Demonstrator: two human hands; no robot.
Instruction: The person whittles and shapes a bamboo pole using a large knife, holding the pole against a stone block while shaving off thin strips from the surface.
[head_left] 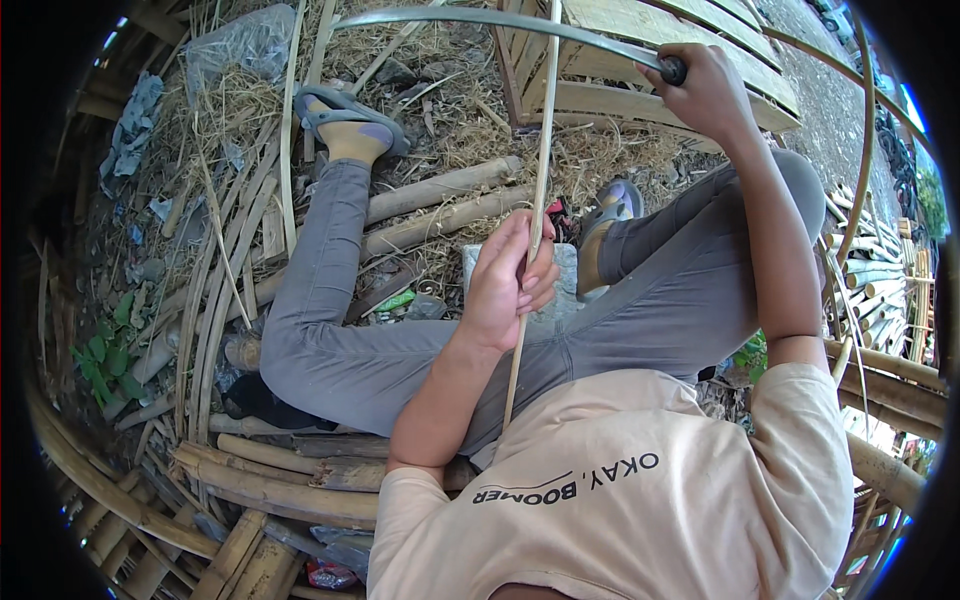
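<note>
My left hand (510, 280) is closed around a long, thin bamboo strip (543, 140), which slants from my lap up past the top of the view. Up at the right, my right hand (705, 95) grips the dark handle of a long machete (520, 20). Its blade stretches leftward across the top, bowed in this view, and crosses the strip well above my left hand. Whether blade and strip touch there, I cannot tell. The strip's lower end lies against my lap by my shirt.
A pale stone block (567, 265) sits between my legs. Beyond it stands a slatted wooden crate (640, 100). Bamboo poles (445, 190) and long strips (225, 250) lie on the left over straw-like shavings. Cut bamboo pieces (870, 280) are piled at the right.
</note>
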